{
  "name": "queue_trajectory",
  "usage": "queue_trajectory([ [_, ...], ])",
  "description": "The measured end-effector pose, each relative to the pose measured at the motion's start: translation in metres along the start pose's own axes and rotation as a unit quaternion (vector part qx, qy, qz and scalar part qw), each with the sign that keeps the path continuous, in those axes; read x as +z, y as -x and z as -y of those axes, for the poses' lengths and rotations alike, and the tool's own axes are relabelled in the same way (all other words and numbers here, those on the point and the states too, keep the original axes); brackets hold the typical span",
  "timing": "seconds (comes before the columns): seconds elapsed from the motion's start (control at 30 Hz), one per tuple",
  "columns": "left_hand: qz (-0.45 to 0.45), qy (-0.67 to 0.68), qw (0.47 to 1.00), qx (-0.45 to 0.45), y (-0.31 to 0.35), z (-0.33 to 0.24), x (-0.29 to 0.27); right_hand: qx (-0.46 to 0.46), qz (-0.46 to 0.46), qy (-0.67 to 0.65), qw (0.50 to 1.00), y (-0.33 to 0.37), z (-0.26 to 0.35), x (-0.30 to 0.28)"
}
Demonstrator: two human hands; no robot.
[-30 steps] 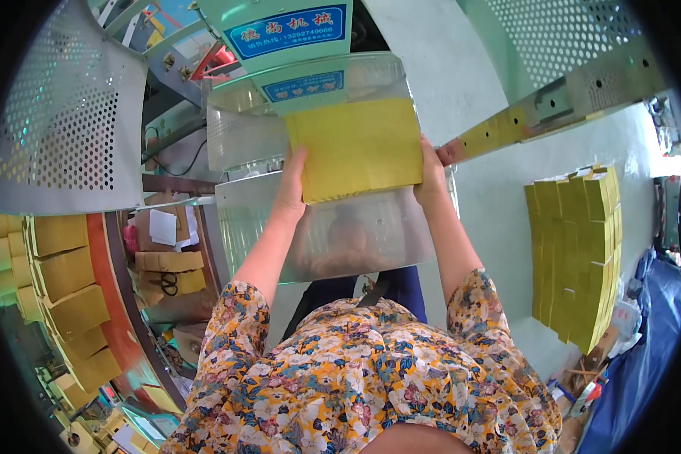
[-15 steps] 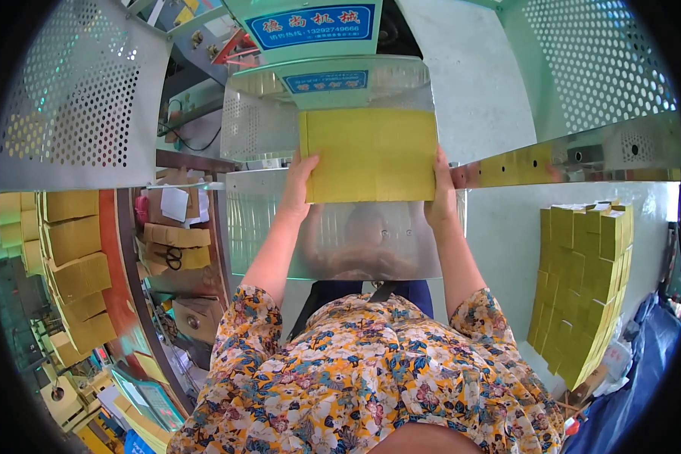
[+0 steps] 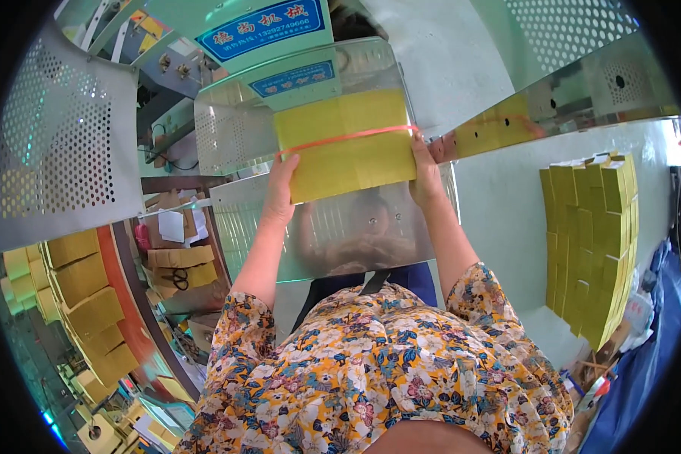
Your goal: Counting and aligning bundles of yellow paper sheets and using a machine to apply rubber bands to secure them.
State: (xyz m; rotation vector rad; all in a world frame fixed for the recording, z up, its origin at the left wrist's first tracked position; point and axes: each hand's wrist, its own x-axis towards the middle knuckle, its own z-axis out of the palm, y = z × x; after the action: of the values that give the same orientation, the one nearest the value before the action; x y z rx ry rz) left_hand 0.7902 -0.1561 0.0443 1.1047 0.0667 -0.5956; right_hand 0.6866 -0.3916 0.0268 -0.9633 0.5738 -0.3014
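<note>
A flat yellow bundle (image 3: 348, 170), apparently of paper or card, lies on the shiny metal machine table (image 3: 318, 242) in front of me. Across its middle runs a red strap (image 3: 340, 138). My left hand (image 3: 281, 185) grips the bundle's left edge, thumb on top and fingers mostly hidden beneath or behind. On the opposite edge my right hand (image 3: 425, 172) holds on in the same way, close to the end of the strap. Behind the bundle, the polished metal plate (image 3: 234, 125) mirrors a blue sign.
A tall stack of yellow bundles (image 3: 590, 242) stands on the right. To the left, more yellow bundles (image 3: 91, 303) sit beside a red-brown edge, near scissors (image 3: 178, 279). Perforated metal panels (image 3: 68, 144) flank the machine, and a metal rail (image 3: 537, 106) reaches in from the right.
A red strap now runs round the yellow bundle, where none showed before. Both hands keep their hold on its sides. The whole view has shifted and tilted a little.
</note>
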Motion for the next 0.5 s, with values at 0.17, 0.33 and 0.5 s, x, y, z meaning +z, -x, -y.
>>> queue_trajectory([
  [0.17, 0.027, -0.068, 0.997, -0.033, 0.002, -0.009, 0.002, -0.020, 0.043, 0.020, 0.999, 0.004, 0.008, 0.000],
  [0.33, 0.058, -0.065, 0.996, -0.019, -0.007, -0.003, 0.007, -0.046, -0.001, 0.035, 0.998, -0.008, -0.005, -0.010],
  [0.5, 0.046, -0.031, 0.998, 0.000, -0.013, 0.007, 0.014, -0.005, 0.005, 0.001, 1.000, -0.005, -0.004, -0.003],
])
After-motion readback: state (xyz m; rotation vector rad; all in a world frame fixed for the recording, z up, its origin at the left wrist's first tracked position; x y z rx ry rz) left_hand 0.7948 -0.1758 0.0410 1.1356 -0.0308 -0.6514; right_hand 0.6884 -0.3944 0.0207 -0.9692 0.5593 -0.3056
